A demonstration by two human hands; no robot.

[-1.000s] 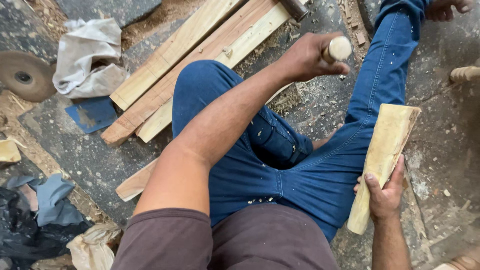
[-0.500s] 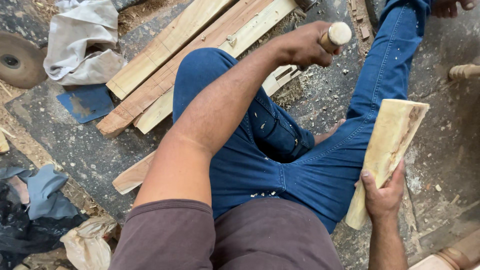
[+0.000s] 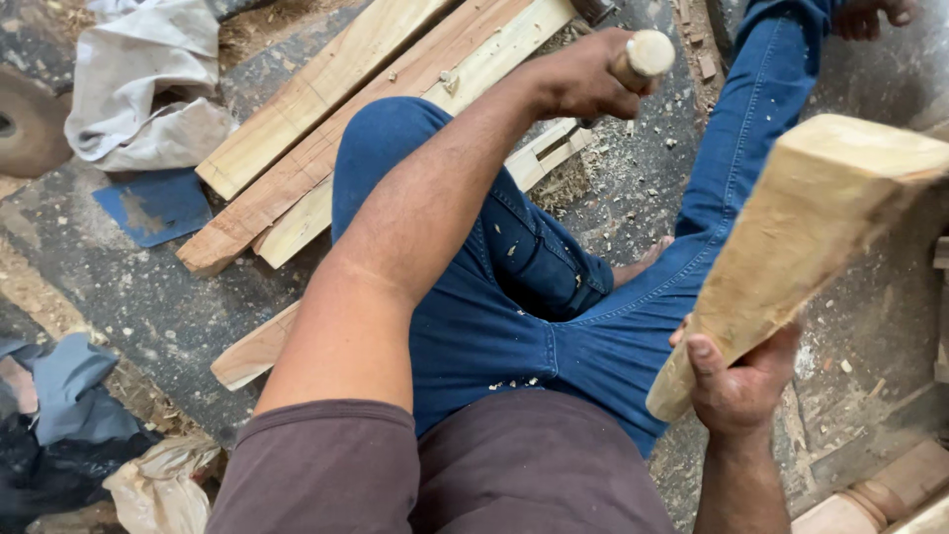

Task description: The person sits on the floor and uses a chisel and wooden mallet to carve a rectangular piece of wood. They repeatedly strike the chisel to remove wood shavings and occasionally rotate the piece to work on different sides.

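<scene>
1. The person is sitting on the stone floor (image 3: 148,297) in blue jeans (image 3: 514,316), one knee raised at upper centre of the frame, the other leg stretching to the upper right.
2. The left hand (image 3: 583,79), at top centre, is gripping a round wooden tool handle (image 3: 643,54); its fingers are wrapping tightly round the handle, whose pale end is sticking out to the right; the tool's head is hidden.
3. The right hand (image 3: 736,386), at lower right, is holding a tapered wooden block (image 3: 801,247) by its narrow lower end; the fingers are closing round that end, thumb lying on the near face; the block is tilting up toward the right edge, clear of the floor.
4. Long wooden planks (image 3: 336,129) are lying side by side at upper centre, partly under the raised knee; wood chips are scattering around them.
5. A grey cloth (image 3: 138,89) is lying at upper left, a blue sheet (image 3: 153,203) just below it; more rags (image 3: 59,396) are bunching at lower left.
</scene>
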